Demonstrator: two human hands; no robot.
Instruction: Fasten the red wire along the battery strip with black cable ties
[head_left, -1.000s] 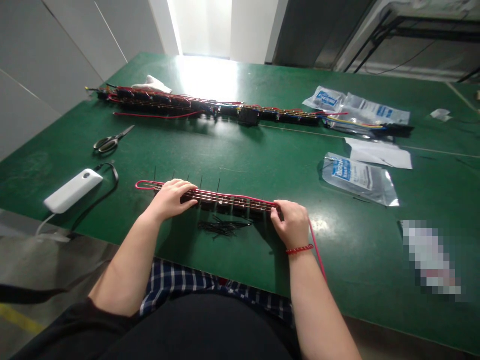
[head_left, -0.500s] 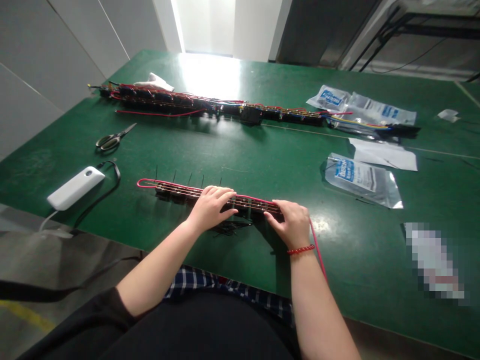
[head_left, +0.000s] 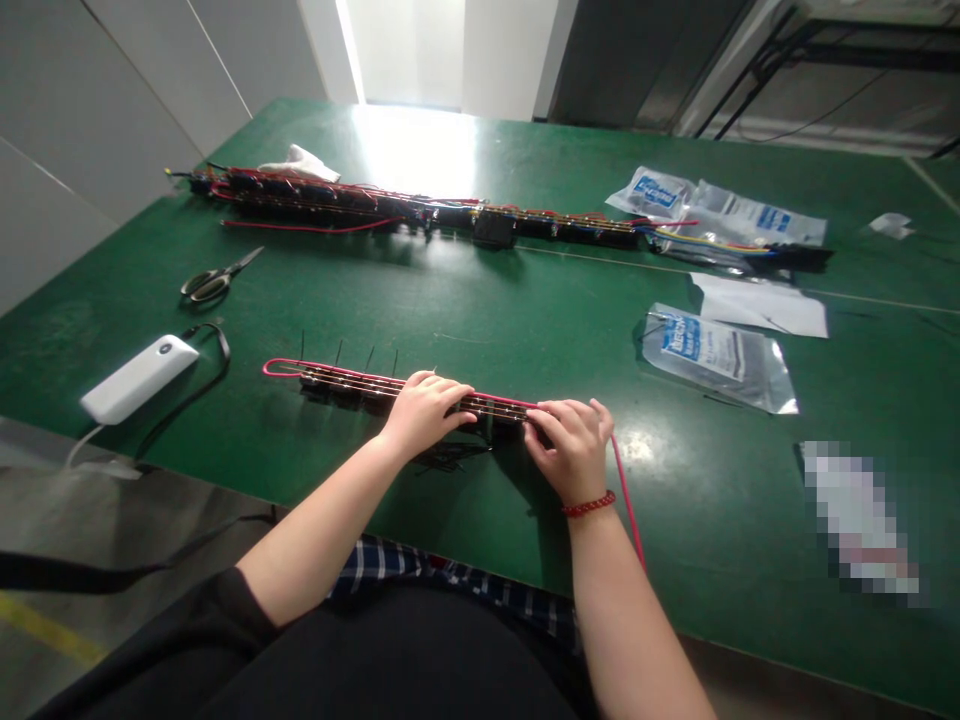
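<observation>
Under left hand [head_left: 426, 412], wired strip [head_left: 352, 386]

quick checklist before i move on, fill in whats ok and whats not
1. Left hand on the black strip: ok, over its middle.
2. Right hand at the strip's right end: ok.
3. Red wire running along the strip: ok, looped beyond its left end.
4. Thin black ties with no ends sticking out: not ok, several show past the far edge.
5. Scissors away from the hands: ok.
6. Strip's underside: cannot tell, hidden.
</observation>
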